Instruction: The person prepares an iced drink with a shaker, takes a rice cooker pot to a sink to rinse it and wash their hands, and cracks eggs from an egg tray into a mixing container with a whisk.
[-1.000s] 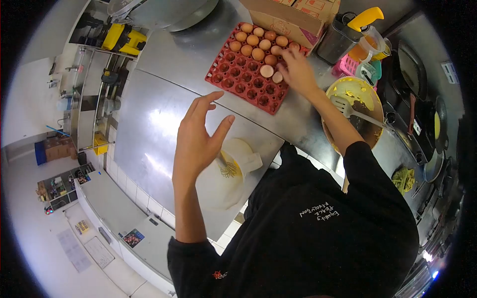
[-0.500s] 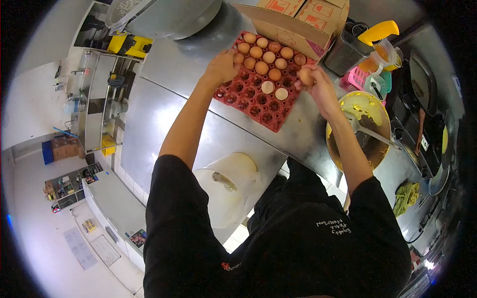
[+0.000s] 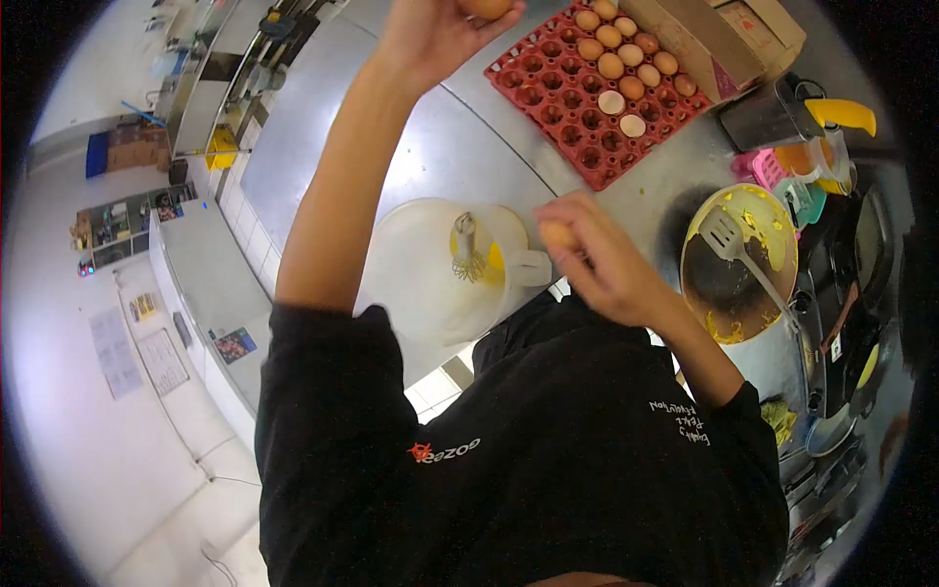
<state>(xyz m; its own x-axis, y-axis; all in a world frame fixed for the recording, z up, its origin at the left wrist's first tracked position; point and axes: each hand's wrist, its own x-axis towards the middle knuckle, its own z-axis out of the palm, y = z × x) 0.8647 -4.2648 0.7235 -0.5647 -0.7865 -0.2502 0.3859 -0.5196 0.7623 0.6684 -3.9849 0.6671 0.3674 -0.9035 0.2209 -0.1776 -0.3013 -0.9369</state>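
Observation:
At the top edge of the view my left hand (image 3: 421, 44) is raised, with a brown egg (image 3: 486, 7) in its fingers, partly cut off by the frame. My right hand (image 3: 611, 262) is closed around another brown egg (image 3: 559, 235), just right of a large white plastic jug (image 3: 416, 259). Inside the jug a whisk (image 3: 467, 249) leans, and yellow egg (image 3: 496, 259) shows beside it. Beyond the jug lies a red egg tray (image 3: 592, 171) with several brown eggs at its far side, two paler ones nearer its middle, and many bare cups.
Behind the tray stands a cardboard box (image 3: 699, 49). To the right are a black container with a yellow handle (image 3: 841, 115), a pink basket (image 3: 760, 168), and a yellow-smeared pan (image 3: 704, 293) with a slotted spatula (image 3: 724, 235). Black stove pans line the far right.
Both hands have left the egg tray. The left has risen to the top edge with an egg; the right has come down beside the jug with its egg. The view has shifted.

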